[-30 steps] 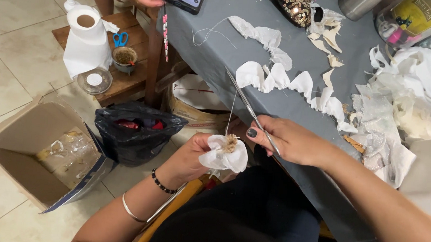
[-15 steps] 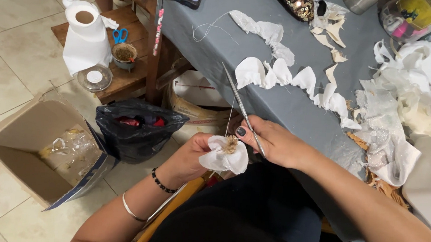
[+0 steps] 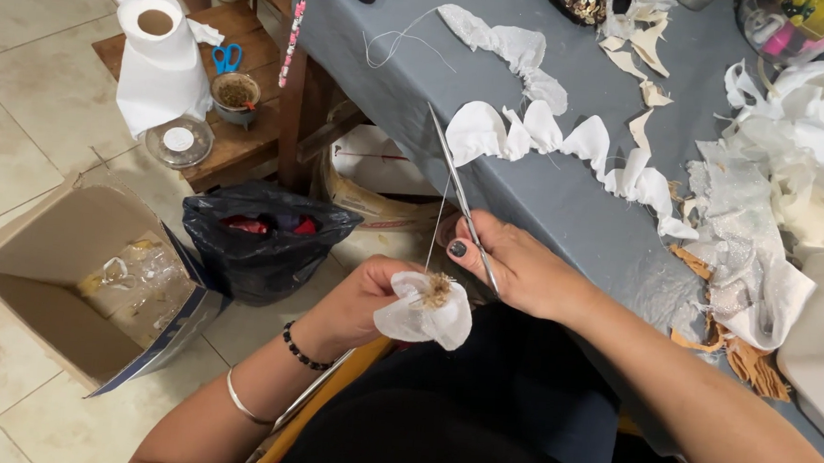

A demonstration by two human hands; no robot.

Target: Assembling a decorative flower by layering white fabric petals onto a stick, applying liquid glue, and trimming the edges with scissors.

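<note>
- Room: we note a pale tiled floor (image 3: 17, 141) and a grey-covered tabletop (image 3: 566, 203) running along the right side.
- On the tabletop: a chain of white gathered fabric pieces (image 3: 551, 140), a loose white strip (image 3: 504, 46), beige scraps (image 3: 652, 46) and a heap of white cloth (image 3: 797, 169).
- Beside the tabletop: a low wooden stool (image 3: 236, 144) carrying a paper towel roll (image 3: 160, 64), blue-handled scissors (image 3: 225, 56), a small bowl (image 3: 236, 95) and a round clear lid (image 3: 179, 141).
- On the floor: an open cardboard box (image 3: 56, 277), a black plastic bag (image 3: 264, 237) and a round basket (image 3: 377, 186) under the tabletop edge.
- Left hand (image 3: 365, 300): grip closed around a white fabric puff (image 3: 426, 313) with a frayed tan centre, held over our lap just beside the tabletop edge.
- Right hand (image 3: 515, 266): grip pinched on long metal scissors (image 3: 462, 196), blades pointing up and away; a thin thread (image 3: 436, 223) rises from the puff.
</note>
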